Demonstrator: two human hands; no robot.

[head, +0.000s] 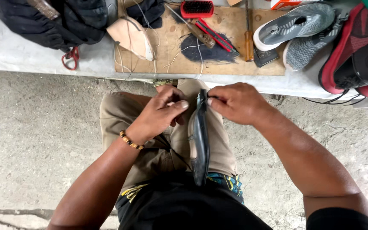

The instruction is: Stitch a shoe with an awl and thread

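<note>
A dark, flat shoe sole stands on edge between my knees, over my khaki trousers. My left hand, with a beaded bracelet on its wrist, presses against the sole's left side near its top, thumb along the edge. From the other side my right hand pinches the top edge of the same sole with its fingertips. Whether a thread or needle is between the fingers is too small to tell.
Ahead lies a low white bench with a wooden board carrying a red brush, a screwdriver, a tan sole piece and loose threads. Grey sneakers and a red-black shoe sit at right, a dark bag at left. Concrete floor surrounds me.
</note>
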